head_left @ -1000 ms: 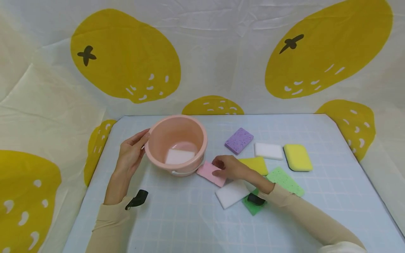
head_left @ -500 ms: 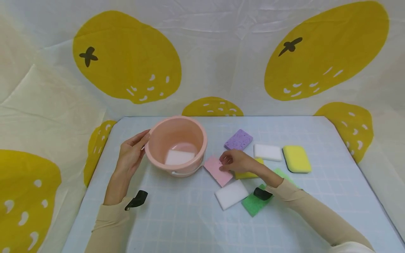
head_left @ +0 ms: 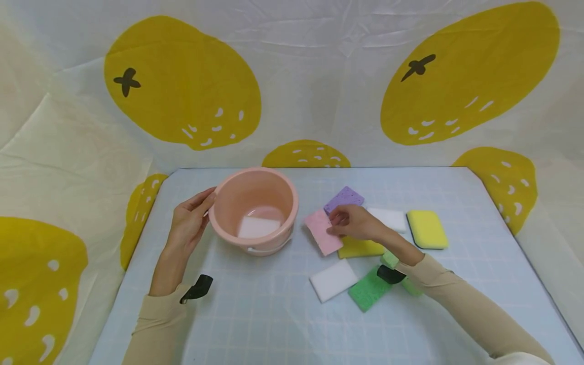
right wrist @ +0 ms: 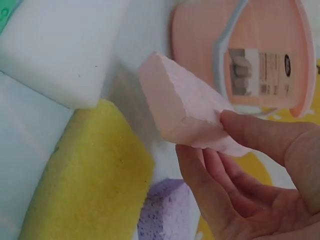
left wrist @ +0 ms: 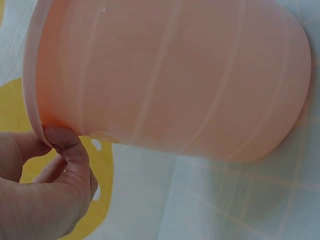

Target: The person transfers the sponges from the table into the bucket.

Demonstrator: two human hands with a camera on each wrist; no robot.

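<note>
Between the thumb and fingers of my right hand (head_left: 353, 222) is a pink sponge (head_left: 323, 232), pinched along one edge. In the right wrist view that sponge (right wrist: 180, 102) is lifted above the table, its thick side facing the camera. My left hand (head_left: 189, 220) pinches the rim of a pink bucket (head_left: 253, 177) at its left side, thumb and finger on the lip in the left wrist view. A white sponge (head_left: 259, 227) lies on the bucket's bottom. Just under and beside my right hand are a yellow sponge (head_left: 360, 248) and a purple sponge (head_left: 344, 198).
A white sponge (head_left: 334, 280) and a green sponge (head_left: 370, 289) lie at the front. Partly under my right forearm is a light green sponge (head_left: 412, 287). Further right are another white sponge (head_left: 390, 219) and a yellow dark-backed sponge (head_left: 428, 229). The bucket's handle (head_left: 271, 250) hangs down in front.
My right hand has lifted the pink sponge from beside the bucket and moved it right and toward the back, tilting it. My left hand and the bucket have stayed in place.
</note>
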